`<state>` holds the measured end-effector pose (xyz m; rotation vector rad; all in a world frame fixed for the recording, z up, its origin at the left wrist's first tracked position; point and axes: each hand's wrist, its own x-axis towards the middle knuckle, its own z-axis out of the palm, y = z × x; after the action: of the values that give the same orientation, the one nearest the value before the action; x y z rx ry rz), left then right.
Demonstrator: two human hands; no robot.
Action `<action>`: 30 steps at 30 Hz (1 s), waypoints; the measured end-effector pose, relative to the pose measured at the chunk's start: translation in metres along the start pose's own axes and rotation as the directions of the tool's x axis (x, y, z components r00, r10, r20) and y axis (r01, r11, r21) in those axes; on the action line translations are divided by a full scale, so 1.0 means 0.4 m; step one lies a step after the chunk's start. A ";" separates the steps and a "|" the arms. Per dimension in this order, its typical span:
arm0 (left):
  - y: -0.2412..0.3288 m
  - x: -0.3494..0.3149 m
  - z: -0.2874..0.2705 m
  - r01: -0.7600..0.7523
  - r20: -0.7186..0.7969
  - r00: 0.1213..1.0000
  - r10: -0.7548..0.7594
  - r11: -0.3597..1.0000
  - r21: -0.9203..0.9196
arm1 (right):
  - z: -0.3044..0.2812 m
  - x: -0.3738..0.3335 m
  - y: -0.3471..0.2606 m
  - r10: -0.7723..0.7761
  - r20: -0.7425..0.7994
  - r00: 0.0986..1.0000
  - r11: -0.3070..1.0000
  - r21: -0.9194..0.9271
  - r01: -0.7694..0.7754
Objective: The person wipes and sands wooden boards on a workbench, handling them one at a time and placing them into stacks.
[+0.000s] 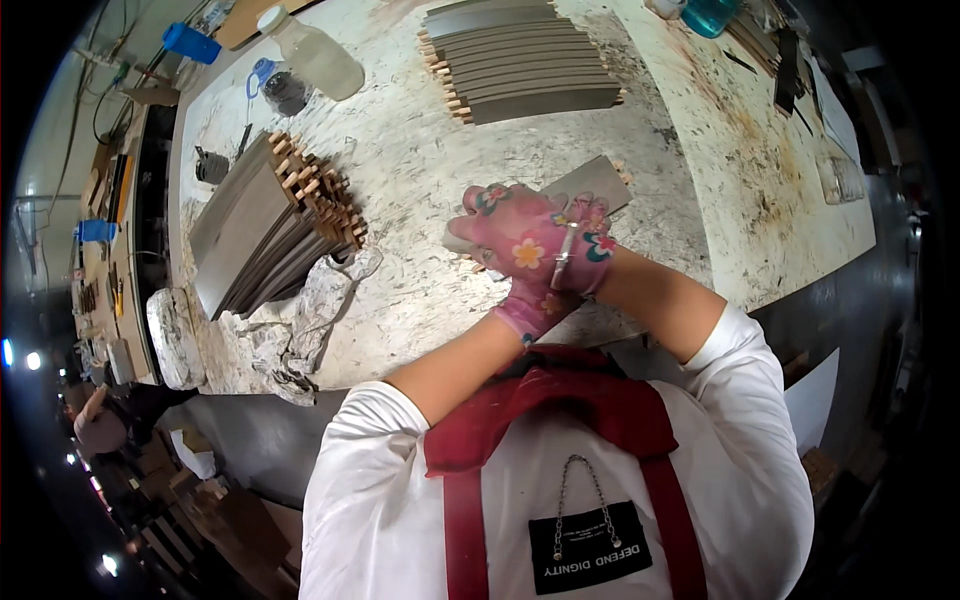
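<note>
"And there they were, the floral-gloved right hand (525, 235) crossed over the left hand (538, 306), with the grey slat (592, 187) beneath them, its pegged end poking out past both!"
"Were they clamped on it?"
"Couldn't tell: the crossing hid either grip!"
"And around them?"
"A neat slat stack (530, 70) lay beyond the hands, a fanned slat pile (238, 222) well to their left, a crumpled rag (305, 315) touching that!"

At the far left you can see a cloudy bottle (325, 68), a small dark jar (287, 94) and a blue container (190, 43), nearer to you a crumpled, stained rag (302, 318) beside a whitish block (175, 338), and at far right a blue-green bottle (710, 14).
</note>
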<state>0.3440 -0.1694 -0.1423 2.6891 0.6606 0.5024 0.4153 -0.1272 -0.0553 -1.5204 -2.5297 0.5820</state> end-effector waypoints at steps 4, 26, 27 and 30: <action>-0.010 0.022 -0.067 0.190 0.255 0.962 -0.098 0.910 -0.369 | -0.042 -0.034 0.061 0.107 0.028 0.994 0.989 0.101 -0.109; 0.059 -0.005 -0.045 0.103 0.142 0.987 -0.077 0.977 -0.189 | -0.049 0.031 0.101 -0.410 -0.012 0.912 0.910 -0.065 0.409; 0.060 -0.002 -0.048 0.069 0.091 0.994 -0.057 0.989 -0.130 | -0.047 0.039 0.119 -0.389 -0.075 0.918 0.916 -0.133 0.378; 0.062 0.008 -0.052 0.003 -0.025 1.000 -0.003 1.000 -0.012 | -0.042 0.028 0.154 -0.308 -0.172 0.936 0.948 0.029 0.318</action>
<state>0.3478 -0.1840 -0.1133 2.6738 0.6664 0.5384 0.4657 -0.0875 -0.0649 -1.0639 -2.5277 0.4546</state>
